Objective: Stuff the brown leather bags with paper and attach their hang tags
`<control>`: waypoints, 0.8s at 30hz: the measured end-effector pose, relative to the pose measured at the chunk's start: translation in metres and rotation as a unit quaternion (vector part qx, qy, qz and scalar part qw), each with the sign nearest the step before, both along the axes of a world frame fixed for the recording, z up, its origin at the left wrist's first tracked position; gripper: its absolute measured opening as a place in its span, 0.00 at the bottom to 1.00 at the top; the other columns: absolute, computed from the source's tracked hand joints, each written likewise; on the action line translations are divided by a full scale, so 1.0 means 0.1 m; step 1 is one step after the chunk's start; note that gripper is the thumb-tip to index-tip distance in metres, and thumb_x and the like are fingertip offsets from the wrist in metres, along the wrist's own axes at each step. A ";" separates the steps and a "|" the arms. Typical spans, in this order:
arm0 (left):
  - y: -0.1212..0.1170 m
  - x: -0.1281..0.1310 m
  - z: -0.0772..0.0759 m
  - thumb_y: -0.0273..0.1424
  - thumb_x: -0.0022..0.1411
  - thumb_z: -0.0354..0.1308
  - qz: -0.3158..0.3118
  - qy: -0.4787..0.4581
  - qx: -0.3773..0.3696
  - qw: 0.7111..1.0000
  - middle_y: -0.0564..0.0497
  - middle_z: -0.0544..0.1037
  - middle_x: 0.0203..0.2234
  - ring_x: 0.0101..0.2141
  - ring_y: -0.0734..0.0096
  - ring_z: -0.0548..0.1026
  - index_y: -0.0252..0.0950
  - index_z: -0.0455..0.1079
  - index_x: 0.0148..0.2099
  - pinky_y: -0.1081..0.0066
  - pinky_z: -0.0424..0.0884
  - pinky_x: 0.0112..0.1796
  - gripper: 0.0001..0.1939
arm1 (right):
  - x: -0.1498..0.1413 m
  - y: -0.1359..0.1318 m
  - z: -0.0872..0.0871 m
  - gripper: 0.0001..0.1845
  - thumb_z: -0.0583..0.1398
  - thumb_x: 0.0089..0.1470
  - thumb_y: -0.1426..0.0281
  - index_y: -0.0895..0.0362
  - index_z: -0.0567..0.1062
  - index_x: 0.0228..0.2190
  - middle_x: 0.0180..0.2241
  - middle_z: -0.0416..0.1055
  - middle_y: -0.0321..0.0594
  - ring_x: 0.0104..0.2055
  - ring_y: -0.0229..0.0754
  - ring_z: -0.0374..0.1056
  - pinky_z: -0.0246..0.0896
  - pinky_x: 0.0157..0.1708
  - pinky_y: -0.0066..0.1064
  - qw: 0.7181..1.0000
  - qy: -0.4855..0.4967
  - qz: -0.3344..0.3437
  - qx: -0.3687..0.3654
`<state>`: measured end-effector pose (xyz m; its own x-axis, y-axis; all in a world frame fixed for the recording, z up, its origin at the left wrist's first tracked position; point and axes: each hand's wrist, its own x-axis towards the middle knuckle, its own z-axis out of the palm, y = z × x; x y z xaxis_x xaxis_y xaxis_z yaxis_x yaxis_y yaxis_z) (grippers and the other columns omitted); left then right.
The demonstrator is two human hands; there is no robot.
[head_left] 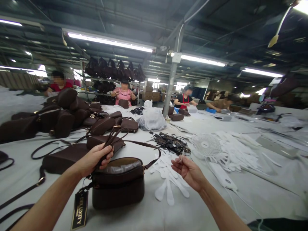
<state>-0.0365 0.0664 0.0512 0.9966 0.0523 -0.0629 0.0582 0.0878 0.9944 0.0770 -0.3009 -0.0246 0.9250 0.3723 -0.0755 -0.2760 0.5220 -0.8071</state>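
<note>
My left hand (102,155) is closed round a gathered dark brown strap (115,137). Below it stands a dark brown handbag (117,192), upright and unzipped, with clear plastic stuffing (124,168) showing in its mouth. From the bag's left side hangs a black tag (80,208) with gold lettering. My right hand (189,168) is off to the right of the bag, thumb and forefinger pinched on something thin and pale that I cannot make out. Under and beside it lie white round-ended strips (166,189) in a loose fan.
Brown bags (64,115) are heaped at the left. Black tags with cords (169,142) lie beyond my right hand, beside a white handheld fan (206,145) with a cable. A filled plastic bag (152,118) stands near a post (170,86). Several co-workers sit across the table.
</note>
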 end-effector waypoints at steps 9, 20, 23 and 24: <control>-0.04 -0.04 0.00 0.43 0.55 0.62 -0.001 -0.022 -0.006 1.000 0.59 0.63 0.21 0.16 0.84 0.58 0.36 0.57 0.31 0.82 0.52 0.15 0.19 | -0.35 0.23 0.13 0.16 0.66 0.50 0.56 0.54 0.71 0.27 0.28 0.71 0.36 0.34 0.42 0.70 0.64 0.51 0.45 0.987 -0.150 0.029 -0.054; -0.03 -0.07 -0.04 0.47 0.58 0.56 -0.005 -0.041 0.031 0.999 0.59 0.64 0.14 0.14 0.82 0.57 0.30 0.68 0.42 0.79 0.51 0.16 0.23 | -0.74 0.95 0.30 0.19 0.52 0.60 0.53 0.53 0.73 0.32 0.34 0.72 0.42 0.43 0.49 0.67 0.60 0.46 0.39 0.878 -0.385 0.066 -0.275; 0.01 -0.07 -0.09 0.49 0.58 0.55 -0.018 -0.033 0.034 0.999 0.59 0.64 0.13 0.13 0.81 0.58 0.30 0.65 0.48 0.79 0.51 0.16 0.27 | -0.75 1.19 0.30 0.19 0.51 0.60 0.52 0.53 0.72 0.34 0.35 0.73 0.42 0.43 0.49 0.67 0.59 0.44 0.37 0.866 -0.405 0.064 -0.286; 0.02 -0.06 -0.11 0.49 0.57 0.55 -0.023 -0.037 0.029 0.999 0.59 0.65 0.13 0.13 0.81 0.58 0.30 0.65 0.47 0.79 0.51 0.15 0.27 | -0.75 1.26 0.31 0.19 0.51 0.60 0.52 0.53 0.72 0.34 0.35 0.73 0.42 0.43 0.49 0.66 0.59 0.44 0.37 0.858 -0.418 0.067 -0.290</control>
<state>-0.0429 0.0681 0.0404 0.9999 0.0085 0.0131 -0.0133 0.0286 0.9995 0.0022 -0.1754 0.0060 0.6984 0.6033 0.3849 0.4994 -0.0257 -0.8660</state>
